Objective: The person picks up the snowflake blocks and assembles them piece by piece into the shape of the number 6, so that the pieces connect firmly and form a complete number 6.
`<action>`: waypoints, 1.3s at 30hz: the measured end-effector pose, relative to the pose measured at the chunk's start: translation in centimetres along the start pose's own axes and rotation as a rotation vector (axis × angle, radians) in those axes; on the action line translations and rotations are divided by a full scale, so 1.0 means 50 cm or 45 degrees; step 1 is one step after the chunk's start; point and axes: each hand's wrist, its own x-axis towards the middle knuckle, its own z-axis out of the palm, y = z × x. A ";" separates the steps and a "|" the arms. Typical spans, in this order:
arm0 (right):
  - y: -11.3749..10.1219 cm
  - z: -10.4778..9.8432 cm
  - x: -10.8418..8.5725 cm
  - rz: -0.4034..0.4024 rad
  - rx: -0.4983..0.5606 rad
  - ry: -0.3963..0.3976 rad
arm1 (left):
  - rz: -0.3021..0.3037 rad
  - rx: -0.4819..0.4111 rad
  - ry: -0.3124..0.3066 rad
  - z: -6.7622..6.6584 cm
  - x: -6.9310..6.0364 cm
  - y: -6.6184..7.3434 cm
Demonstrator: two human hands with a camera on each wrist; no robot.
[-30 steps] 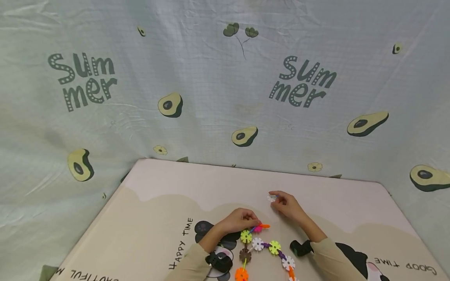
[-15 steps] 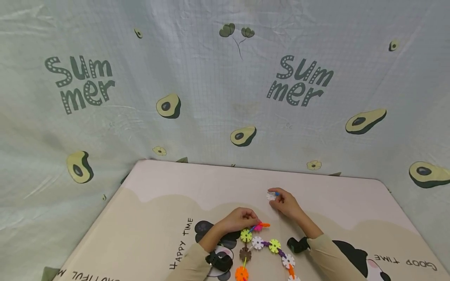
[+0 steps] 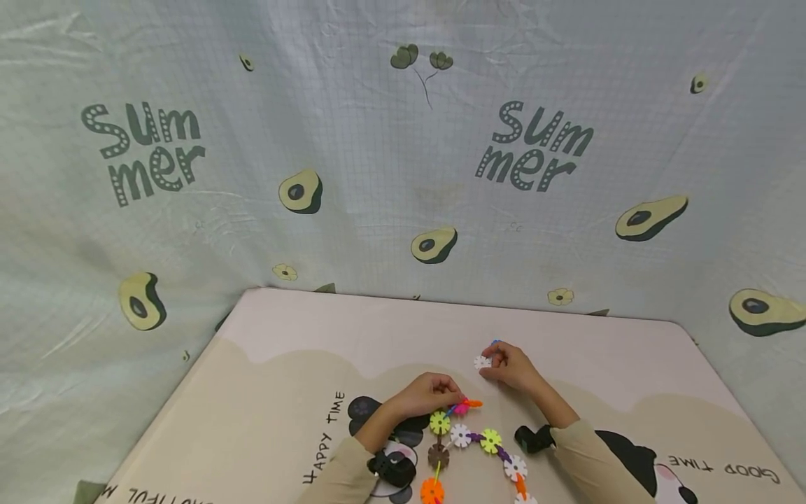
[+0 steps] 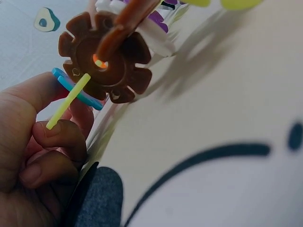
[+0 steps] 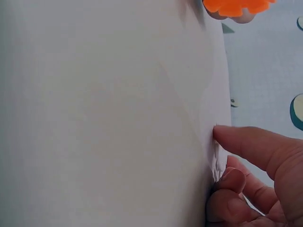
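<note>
My left hand (image 3: 428,393) pinches the far end of a chain of notched plastic interlocking discs, by a blue disc (image 4: 78,90) beside a pink disc (image 3: 462,407) and an orange disc (image 3: 474,403). Nearer along the chain come a lime disc (image 3: 439,422), a brown disc (image 4: 104,59) and a larger-looking orange disc (image 3: 432,491). Off to the right and farther back, my right hand (image 3: 513,367) holds a white disc (image 3: 483,362) between thumb and fingers. A bit of blue disc (image 3: 497,342) shows above those fingers. In the right wrist view the white disc (image 5: 217,163) appears edge-on.
A branch of the chain runs right through a white disc (image 3: 460,435), a lime disc (image 3: 490,440) and another white disc (image 3: 515,467), out of the lower frame edge. Printed cloth (image 3: 352,336) covers the table. A patterned curtain (image 3: 378,140) hangs behind.
My right hand has turned the white disc in its fingers and lowered it slightly; the blue piece now shows above the fingers. The left hand stays almost still on the chain.
</note>
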 end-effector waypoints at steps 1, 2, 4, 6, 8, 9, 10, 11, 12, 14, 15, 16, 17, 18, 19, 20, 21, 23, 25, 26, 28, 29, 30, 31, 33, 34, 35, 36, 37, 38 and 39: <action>0.000 0.001 -0.002 0.017 0.009 -0.001 | 0.002 -0.003 -0.002 0.000 -0.001 0.000; 0.000 0.001 -0.005 0.031 0.020 -0.004 | 0.004 -0.007 -0.002 0.000 -0.001 0.000; 0.001 0.001 -0.010 0.058 0.035 -0.007 | 0.005 -0.006 -0.005 0.000 -0.003 0.000; 0.000 0.001 -0.016 0.089 0.076 -0.005 | -0.001 0.001 -0.010 -0.001 -0.004 0.001; -0.001 0.000 -0.021 0.117 0.099 -0.006 | -0.005 0.010 -0.011 -0.002 -0.003 -0.001; -0.001 -0.001 -0.024 0.130 0.103 -0.008 | -0.003 0.016 -0.011 -0.002 -0.003 -0.003; -0.002 -0.002 -0.027 0.147 0.119 -0.011 | -0.003 0.020 -0.013 -0.002 -0.002 -0.004; -0.003 -0.003 -0.030 0.163 0.131 -0.014 | -0.002 0.024 -0.015 -0.003 -0.002 -0.004; -0.003 -0.004 -0.033 0.173 0.133 -0.019 | -0.001 0.027 -0.018 -0.003 -0.003 -0.005; -0.004 -0.005 -0.040 0.173 0.139 -0.033 | -0.001 0.035 -0.017 -0.004 -0.003 -0.006; -0.004 -0.006 -0.043 0.168 0.151 -0.048 | -0.001 0.037 -0.018 -0.005 -0.003 -0.007; -0.004 -0.007 -0.047 0.159 0.168 -0.066 | -0.003 0.039 -0.018 -0.006 -0.003 -0.007; -0.005 -0.009 -0.051 0.148 0.181 -0.083 | -0.002 0.042 -0.014 -0.006 -0.003 -0.007; -0.004 -0.010 -0.055 0.134 0.195 -0.102 | -0.003 0.046 -0.009 -0.006 -0.003 -0.007; -0.003 -0.011 -0.059 0.127 0.212 -0.119 | -0.005 0.051 -0.003 -0.006 -0.003 -0.007; -0.002 -0.012 -0.064 0.115 0.231 -0.142 | -0.006 0.053 0.003 -0.006 -0.002 -0.007; -0.001 -0.014 -0.068 0.109 0.257 -0.162 | -0.007 0.056 0.011 -0.005 -0.002 -0.008; 0.002 -0.016 -0.077 0.104 0.305 -0.195 | -0.008 0.058 0.023 -0.004 -0.001 -0.008; 0.005 -0.018 -0.084 0.103 0.351 -0.220 | -0.011 0.060 0.033 -0.002 0.001 -0.009; 0.006 -0.019 -0.087 0.103 0.374 -0.233 | -0.007 0.057 0.035 -0.002 0.001 -0.009; 0.007 -0.020 -0.090 0.124 0.422 -0.255 | -0.002 0.058 0.037 -0.001 0.002 -0.008; 0.008 -0.021 -0.091 0.139 0.440 -0.265 | -0.002 0.057 0.038 -0.001 0.002 -0.008; 0.009 -0.021 -0.092 0.156 0.460 -0.277 | 0.000 0.059 0.040 -0.001 0.002 -0.008; 0.010 -0.021 -0.093 0.168 0.476 -0.290 | -0.002 0.063 0.042 -0.001 0.001 -0.008; 0.012 -0.021 -0.094 0.192 0.510 -0.316 | -0.001 0.070 0.049 -0.001 0.001 -0.007; 0.012 -0.020 -0.095 0.201 0.523 -0.326 | -0.004 0.076 0.055 -0.001 0.001 -0.007; 0.013 -0.020 -0.096 0.206 0.534 -0.333 | -0.004 0.076 0.057 -0.001 0.000 -0.006; 0.012 -0.019 -0.097 0.207 0.548 -0.339 | -0.004 0.081 0.060 -0.001 0.000 -0.006; 0.011 -0.019 -0.098 0.206 0.562 -0.343 | -0.008 0.079 0.061 -0.001 0.000 -0.005; 0.010 -0.019 -0.098 0.206 0.576 -0.344 | -0.004 0.073 0.061 -0.002 -0.001 -0.005; 0.009 -0.018 -0.099 0.204 0.588 -0.346 | -0.002 0.068 0.061 -0.001 -0.001 -0.005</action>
